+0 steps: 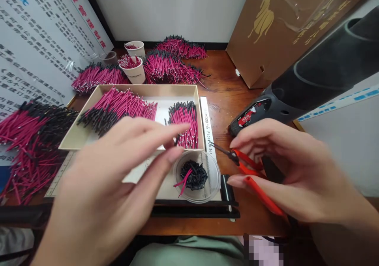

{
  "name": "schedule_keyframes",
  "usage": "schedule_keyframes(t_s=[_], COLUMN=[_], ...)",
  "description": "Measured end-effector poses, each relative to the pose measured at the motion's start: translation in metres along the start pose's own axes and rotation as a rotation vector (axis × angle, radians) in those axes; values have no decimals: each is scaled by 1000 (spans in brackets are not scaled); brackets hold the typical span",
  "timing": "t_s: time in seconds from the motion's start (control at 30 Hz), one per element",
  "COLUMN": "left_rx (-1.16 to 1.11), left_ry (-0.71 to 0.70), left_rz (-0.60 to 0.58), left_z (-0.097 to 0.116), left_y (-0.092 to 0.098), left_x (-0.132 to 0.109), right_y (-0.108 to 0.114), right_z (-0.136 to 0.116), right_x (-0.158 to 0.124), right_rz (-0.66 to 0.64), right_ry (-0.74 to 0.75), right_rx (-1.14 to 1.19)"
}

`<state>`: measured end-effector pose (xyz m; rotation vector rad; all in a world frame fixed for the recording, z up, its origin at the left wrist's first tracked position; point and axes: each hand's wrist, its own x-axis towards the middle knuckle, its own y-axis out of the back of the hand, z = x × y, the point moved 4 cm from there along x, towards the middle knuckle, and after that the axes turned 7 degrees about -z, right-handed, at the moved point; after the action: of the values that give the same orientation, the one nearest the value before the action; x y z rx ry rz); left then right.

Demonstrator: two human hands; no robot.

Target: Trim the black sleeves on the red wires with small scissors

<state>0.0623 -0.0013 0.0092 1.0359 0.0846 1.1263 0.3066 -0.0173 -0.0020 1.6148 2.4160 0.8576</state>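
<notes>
My left hand [118, 179] hovers over the near edge of a shallow cardboard tray [189, 90], thumb and fingers pinched on a small dark piece above a clear plastic cup [210, 187]. The cup holds black tube pieces [195, 175] and a couple of red wires. My right hand [296, 171] grips red-handled pliers [251, 175], their tips pointing left toward the cup. Bundles of red wires with black ends [183, 120] lie in the tray.
A black heat gun [310, 80] lies at the right, a brown cardboard box [281, 29] behind it. Paper cups [134, 70] and heaps of red wires [174, 60] fill the back and left of the wooden desk. A paper cutter [207, 128] lies under the tray.
</notes>
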Motion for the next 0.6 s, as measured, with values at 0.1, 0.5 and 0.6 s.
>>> schedule_keyframes(t_s=[0.1,0.5,0.6], left_rx=[63,-17,-46], left_ry=[-75,-119,-121], left_rz=[-73,-148,-129], left_z=[5,-1,-3], left_y=[-8,-17,-18], left_x=[-8,-8,-9], right_y=[-5,-16,-16], right_z=[2,4,4], right_x=[-12,-21,-20], right_rz=[43,10,41], right_ry=[34,93,110], right_rx=[-112,-162,-179])
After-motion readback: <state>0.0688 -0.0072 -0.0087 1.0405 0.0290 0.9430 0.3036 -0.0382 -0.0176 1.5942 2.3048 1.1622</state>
